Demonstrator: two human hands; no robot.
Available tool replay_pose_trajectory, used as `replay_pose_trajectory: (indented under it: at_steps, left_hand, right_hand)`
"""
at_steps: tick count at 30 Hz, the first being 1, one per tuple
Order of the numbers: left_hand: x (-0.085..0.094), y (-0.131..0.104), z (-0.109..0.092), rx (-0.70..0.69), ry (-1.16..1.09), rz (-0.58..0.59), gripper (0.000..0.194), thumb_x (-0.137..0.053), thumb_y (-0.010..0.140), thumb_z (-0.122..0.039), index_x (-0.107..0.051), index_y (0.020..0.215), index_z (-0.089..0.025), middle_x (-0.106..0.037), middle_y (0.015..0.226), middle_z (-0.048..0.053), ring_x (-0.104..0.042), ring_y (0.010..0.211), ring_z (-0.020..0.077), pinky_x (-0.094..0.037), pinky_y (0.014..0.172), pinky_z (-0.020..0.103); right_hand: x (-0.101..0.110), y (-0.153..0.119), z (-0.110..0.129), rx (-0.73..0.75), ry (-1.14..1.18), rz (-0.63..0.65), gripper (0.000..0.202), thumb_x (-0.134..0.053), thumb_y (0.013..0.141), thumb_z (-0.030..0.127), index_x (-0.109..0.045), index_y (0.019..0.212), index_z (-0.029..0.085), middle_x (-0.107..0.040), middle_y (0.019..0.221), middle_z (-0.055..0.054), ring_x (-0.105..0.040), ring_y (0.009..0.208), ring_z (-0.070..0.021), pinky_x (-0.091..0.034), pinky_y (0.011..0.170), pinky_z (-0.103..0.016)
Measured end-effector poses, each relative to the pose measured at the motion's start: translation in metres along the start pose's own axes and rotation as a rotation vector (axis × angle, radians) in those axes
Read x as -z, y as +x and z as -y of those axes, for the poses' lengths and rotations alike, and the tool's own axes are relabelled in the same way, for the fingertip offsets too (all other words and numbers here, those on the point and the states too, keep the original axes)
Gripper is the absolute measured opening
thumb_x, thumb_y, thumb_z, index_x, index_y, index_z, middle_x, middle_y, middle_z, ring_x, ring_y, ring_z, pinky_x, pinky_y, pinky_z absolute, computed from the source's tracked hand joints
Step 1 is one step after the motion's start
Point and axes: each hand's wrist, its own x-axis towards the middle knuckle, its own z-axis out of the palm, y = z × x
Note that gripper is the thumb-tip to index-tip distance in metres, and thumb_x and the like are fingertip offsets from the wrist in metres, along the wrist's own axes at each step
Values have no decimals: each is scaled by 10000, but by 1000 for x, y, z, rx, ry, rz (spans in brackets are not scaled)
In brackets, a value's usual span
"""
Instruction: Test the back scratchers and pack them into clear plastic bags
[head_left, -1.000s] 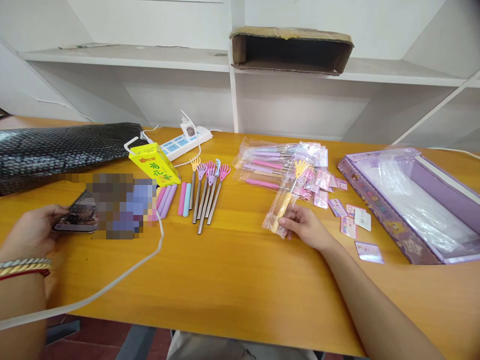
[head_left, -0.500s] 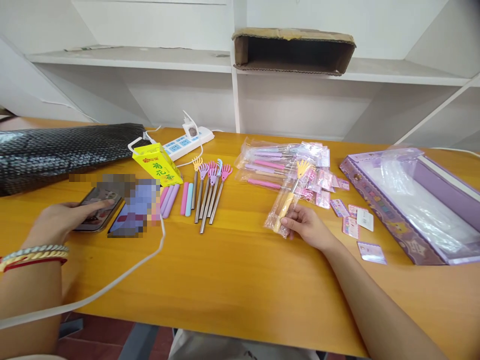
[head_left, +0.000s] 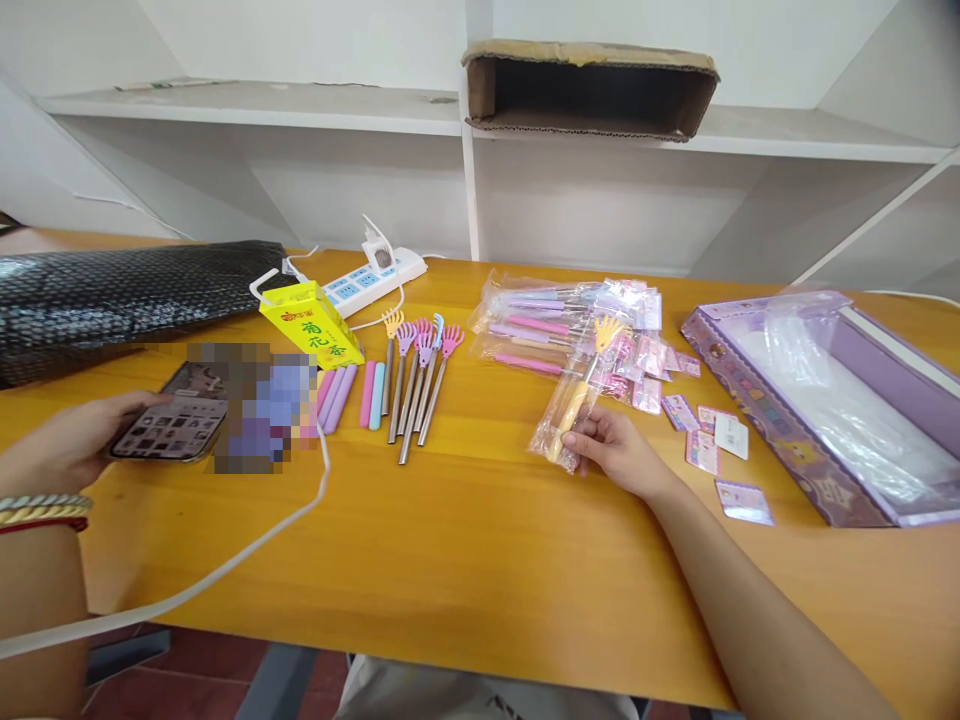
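Observation:
My left hand (head_left: 97,430) grips the near-left side of a smartphone (head_left: 169,428) whose screen is lit with rows of small pictures. Beside the phone, a pixelated patch hides part of the table. In my right hand (head_left: 611,445) is a yellow back scratcher (head_left: 576,405) inside a clear plastic sleeve, pinched near its handle end, with its claw head pointing away from me. Between the hands lie several unwrapped back scratcher rods (head_left: 411,395) with coloured claws, next to loose pink, purple and blue handle tubes (head_left: 369,395). Past my right hand is a pile of bagged back scratchers (head_left: 536,325).
A yellow drink carton (head_left: 313,325) stands before a white power strip (head_left: 382,278). Black bubble wrap (head_left: 135,300) lies at far left. Small printed cards (head_left: 703,450) and a purple display box (head_left: 795,440) are at right. A white cable (head_left: 255,545) crosses the left front. A cardboard box (head_left: 592,95) sits on the shelf.
My left hand has shifted left and its finger has come off the phone's screen. The phone has moved slightly left and its screen now shows a picture grid. My right hand stays put.

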Motion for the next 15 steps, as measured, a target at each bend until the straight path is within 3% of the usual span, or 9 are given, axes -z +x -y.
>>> replay_pose_trajectory:
  at_steps: [3, 8, 12, 15]
  left_hand:
    - [1, 3, -3, 192, -101, 44, 307, -515, 562, -108, -588, 860, -116, -620, 560, 20, -546, 460, 175, -502, 413, 297]
    - [9, -1, 8, 103, -165, 58, 447, -551, 501, -53, -581, 942, -122, -663, 674, 28, -583, 523, 175, -535, 441, 282]
    - [21, 6, 23, 7, -157, 172, 553, -621, 425, -12, -587, 962, -140, -681, 826, 44, -609, 617, 190, -557, 495, 286]
    - [25, 12, 26, -4, -149, 180, 541, -625, 420, 26, -587, 933, -142, -678, 837, 34, -608, 622, 174, -561, 517, 268]
  right_hand:
    - [0, 0, -1, -1, 6, -2, 308, -615, 771, 402, -481, 891, 151, -533, 624, 19, -554, 501, -115, -459, 457, -225]
    - [-2, 1, 0, 10, 24, -2, 302, -624, 766, 396, -489, 875, 149, -527, 601, 23, -544, 492, -110, -462, 450, -220]
    - [-2, 1, 1, 13, 20, -3, 311, -629, 759, 401, -493, 877, 148, -540, 600, 20, -550, 494, -111, -459, 445, -215]
    - [-2, 0, 1, 13, 15, -3, 315, -628, 760, 401, -493, 888, 147, -545, 602, 19, -556, 499, -111, -457, 445, -211]
